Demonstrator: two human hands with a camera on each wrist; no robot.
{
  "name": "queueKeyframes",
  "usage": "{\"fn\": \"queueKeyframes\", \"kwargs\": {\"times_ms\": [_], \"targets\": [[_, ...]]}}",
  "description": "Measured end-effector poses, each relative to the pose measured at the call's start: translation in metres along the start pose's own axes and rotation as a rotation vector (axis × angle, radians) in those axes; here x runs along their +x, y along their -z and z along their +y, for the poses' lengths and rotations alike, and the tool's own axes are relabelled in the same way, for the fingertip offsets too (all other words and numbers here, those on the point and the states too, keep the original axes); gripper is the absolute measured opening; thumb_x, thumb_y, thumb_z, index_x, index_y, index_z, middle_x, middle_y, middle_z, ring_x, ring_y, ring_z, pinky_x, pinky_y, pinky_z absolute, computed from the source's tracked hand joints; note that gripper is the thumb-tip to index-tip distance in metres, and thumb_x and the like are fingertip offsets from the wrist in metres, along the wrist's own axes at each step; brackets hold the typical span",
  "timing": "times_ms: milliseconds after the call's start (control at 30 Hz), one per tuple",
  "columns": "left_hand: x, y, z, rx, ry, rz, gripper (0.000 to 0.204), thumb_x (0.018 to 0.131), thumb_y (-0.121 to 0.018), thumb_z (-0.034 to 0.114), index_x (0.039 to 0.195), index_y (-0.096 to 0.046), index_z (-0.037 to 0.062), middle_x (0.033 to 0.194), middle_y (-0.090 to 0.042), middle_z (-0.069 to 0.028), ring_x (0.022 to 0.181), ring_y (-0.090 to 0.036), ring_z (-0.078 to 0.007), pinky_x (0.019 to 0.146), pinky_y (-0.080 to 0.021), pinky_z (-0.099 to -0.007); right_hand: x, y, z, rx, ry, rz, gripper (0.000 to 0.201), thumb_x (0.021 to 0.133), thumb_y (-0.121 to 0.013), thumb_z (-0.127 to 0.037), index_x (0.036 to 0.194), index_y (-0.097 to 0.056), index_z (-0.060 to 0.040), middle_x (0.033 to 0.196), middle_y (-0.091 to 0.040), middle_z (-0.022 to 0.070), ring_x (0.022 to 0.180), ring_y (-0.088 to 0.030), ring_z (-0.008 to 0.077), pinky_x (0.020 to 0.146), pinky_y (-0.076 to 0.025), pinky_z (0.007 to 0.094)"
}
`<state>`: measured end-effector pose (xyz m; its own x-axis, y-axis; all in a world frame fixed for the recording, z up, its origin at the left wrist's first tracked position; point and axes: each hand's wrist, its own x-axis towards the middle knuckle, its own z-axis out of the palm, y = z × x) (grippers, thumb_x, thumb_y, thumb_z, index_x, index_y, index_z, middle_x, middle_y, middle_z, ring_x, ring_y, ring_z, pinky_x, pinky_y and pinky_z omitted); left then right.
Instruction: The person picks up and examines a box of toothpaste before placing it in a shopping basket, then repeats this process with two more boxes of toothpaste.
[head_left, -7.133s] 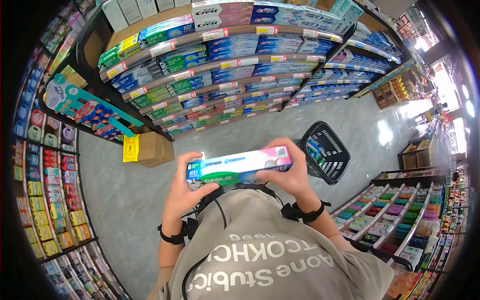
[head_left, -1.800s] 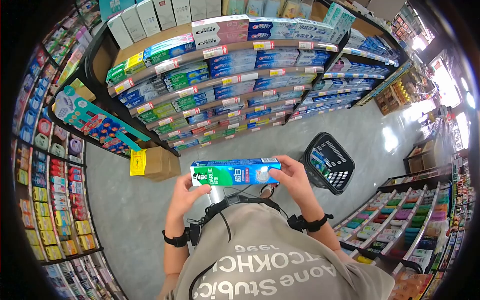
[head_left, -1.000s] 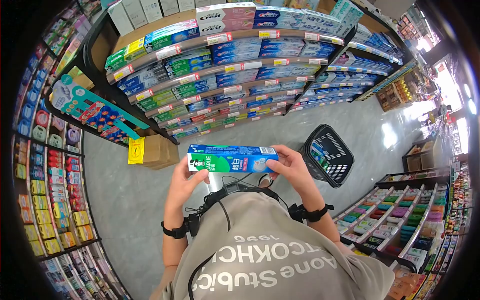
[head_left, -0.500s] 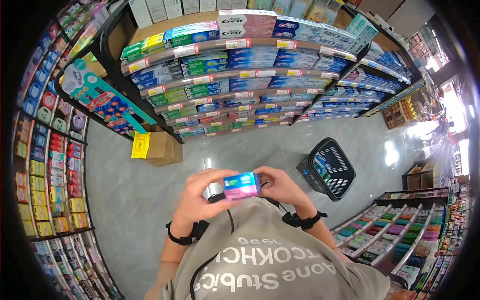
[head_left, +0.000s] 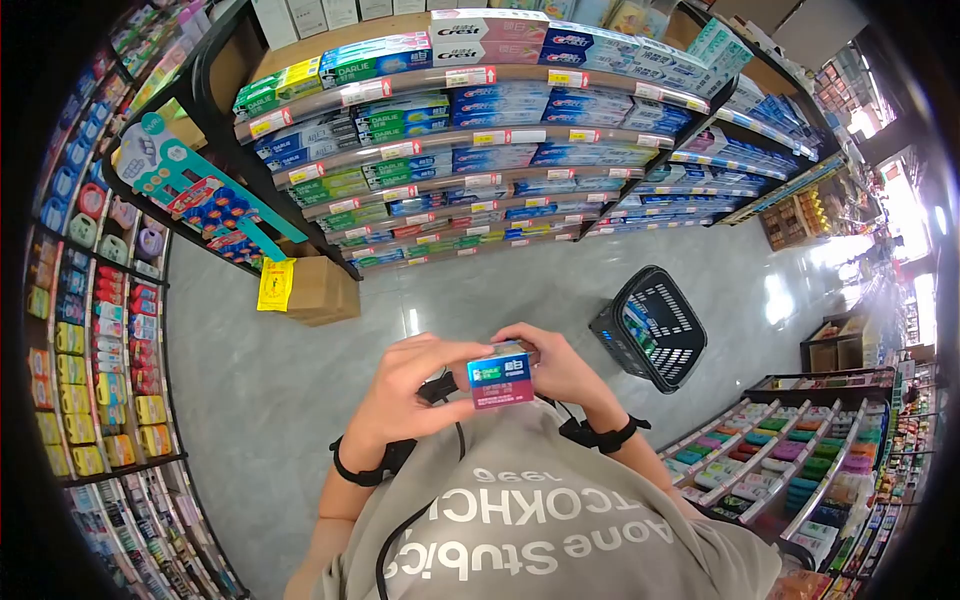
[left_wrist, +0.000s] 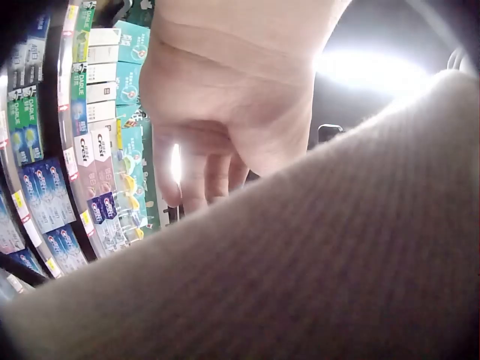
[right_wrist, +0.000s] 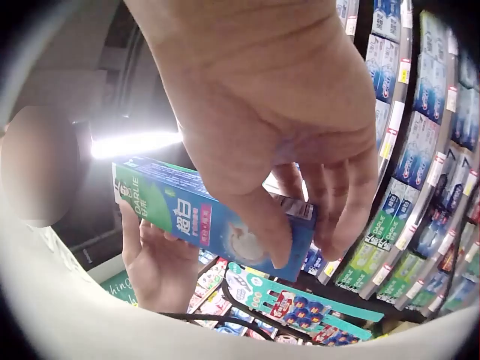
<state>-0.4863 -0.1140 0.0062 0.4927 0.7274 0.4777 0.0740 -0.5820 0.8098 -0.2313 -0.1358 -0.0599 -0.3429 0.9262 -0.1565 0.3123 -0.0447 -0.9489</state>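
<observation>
A blue and green Darlie toothpaste box (head_left: 502, 380) is held in front of the chest, its small end turned toward the head camera. My left hand (head_left: 412, 385) pinches it from the left side, thumb and forefinger spread across the end. From behind, my right hand (head_left: 555, 368) grips the box's far part. The right wrist view shows the toothpaste box (right_wrist: 217, 217) lengthwise, the right hand's thumb lying on its printed face and the left hand (right_wrist: 161, 259) at the other end. In the left wrist view only the left palm and some fingers show; the shirt covers the rest.
A black shopping basket (head_left: 655, 330) with a few boxes inside stands on the grey floor to the right. Ahead rise shelves (head_left: 470, 170) of toothpaste boxes. A cardboard box (head_left: 325, 290) stands at the left shelf end, beside a yellow bag (head_left: 276, 285). More stocked shelves flank both sides.
The toothpaste box, earlier held crosswise with its long printed side showing, is turned so its end faces up. Since half a second ago it has shifted slightly right and tilted, its end print now readable.
</observation>
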Motion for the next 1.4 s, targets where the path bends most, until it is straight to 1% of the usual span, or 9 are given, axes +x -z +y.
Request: {"fn": "queueKeyframes", "kwargs": {"times_ms": [67,167,567,833,1000,1100,1133,1267,1400], "targets": [[-0.004,0.001,-0.001,0.002,0.005,0.01,0.056,0.067,-0.087,0.016,0.12,-0.073,0.0042,0.095,-0.076,-0.0102,0.076,-0.07,-0.0249,0.072,-0.051,-0.0351,-0.001,0.002,-0.004,0.004,-0.055,-0.006,0.044,0.082,-0.078,-0.002,0.124,-0.063,-0.0029,0.099,-0.074,0.0076,0.091,-0.067,0.009,0.082,-0.054,0.0275],[-0.007,0.002,0.001,0.013,0.025,0.008,0.056,0.066,-0.086,0.015,0.12,-0.073,0.0036,0.096,-0.076,-0.0109,0.078,-0.071,-0.0259,0.074,-0.053,-0.0357,-0.003,0.004,-0.012,-0.067,-0.019,0.011,0.041,0.084,-0.075,0.0,0.124,-0.064,-0.0032,0.09,-0.073,0.0053,0.083,-0.064,0.0068,0.076,-0.052,0.0266],[-0.009,0.002,0.005,0.019,0.076,0.0,0.054,0.068,-0.087,0.014,0.119,-0.073,0.004,0.096,-0.076,-0.0107,0.081,-0.071,-0.0257,0.076,-0.053,-0.0355,-0.003,0.003,-0.01,-0.07,-0.014,0.018,0.042,0.083,-0.076,-0.001,0.123,-0.064,-0.0035,0.084,-0.071,0.003,0.077,-0.062,0.0075,0.073,-0.051,0.026],[-0.017,0.03,-0.018,-0.032,0.314,0.167,0.06,0.064,-0.093,0.021,0.113,-0.066,-0.0009,0.11,-0.063,-0.0079,0.102,-0.061,-0.0201,0.093,-0.045,-0.0317,-0.011,0.036,-0.016,-0.005,0.063,-0.02,0.049,0.075,-0.086,-0.007,0.119,-0.065,-0.0054,0.117,-0.069,0.0049,0.101,-0.066,0.0156,0.087,-0.055,0.0323],[-0.032,0.028,-0.029,-0.077,0.426,-0.006,0.048,0.073,-0.089,0.013,0.113,-0.065,0.0023,0.108,-0.068,-0.0062,0.102,-0.065,-0.0201,0.094,-0.049,-0.0333,-0.027,0.051,-0.018,0.481,0.176,0.12,0.054,0.072,-0.088,0.0,0.119,-0.06,-0.0019,0.124,-0.065,0.0123,0.109,-0.064,0.0165,0.092,-0.053,0.0326],[-0.029,0.011,-0.032,-0.002,0.533,-0.201,0.05,0.073,-0.09,0.012,0.116,-0.067,0.0037,0.106,-0.071,-0.0081,0.099,-0.067,-0.021,0.092,-0.051,-0.0335,-0.02,0.033,-0.044,0.428,0.456,0.2,0.054,0.073,-0.088,0.0,0.119,-0.06,-0.0017,0.117,-0.066,0.0091,0.102,-0.065,0.016,0.091,-0.052,0.0324],[-0.026,0.003,-0.036,0.011,0.482,-0.217,0.051,0.074,-0.09,0.015,0.119,-0.068,0.0042,0.105,-0.074,-0.0121,0.096,-0.07,-0.0259,0.089,-0.053,-0.035,-0.016,0.022,-0.058,0.404,0.502,0.255,0.052,0.073,-0.09,-0.004,0.117,-0.061,-0.0029,0.107,-0.067,0.0056,0.09,-0.064,0.0141,0.082,-0.052,0.0291],[-0.018,-0.018,-0.049,0.056,0.494,-0.329,0.052,0.076,-0.086,0.021,0.122,-0.069,0.0057,0.105,-0.074,-0.0181,0.097,-0.07,-0.0391,0.085,-0.054,-0.0397,-0.008,0.011,-0.083,0.033,0.595,0.221,0.046,0.074,-0.091,-0.01,0.112,-0.065,-0.0057,0.106,-0.067,0.0052,0.08,-0.059,0.0109,0.063,-0.046,0.0242],[-0.022,-0.023,-0.055,0.03,0.482,-0.354,0.052,0.075,-0.085,0.017,0.123,-0.069,0.007,0.105,-0.074,-0.0176,0.097,-0.07,-0.0388,0.083,-0.055,-0.0399,-0.007,0.009,-0.085,0.026,0.61,0.192,0.046,0.074,-0.091,-0.011,0.112,-0.066,-0.0062,0.105,-0.067,0.0055,0.079,-0.06,0.0116,0.062,-0.046,0.0245]]}}
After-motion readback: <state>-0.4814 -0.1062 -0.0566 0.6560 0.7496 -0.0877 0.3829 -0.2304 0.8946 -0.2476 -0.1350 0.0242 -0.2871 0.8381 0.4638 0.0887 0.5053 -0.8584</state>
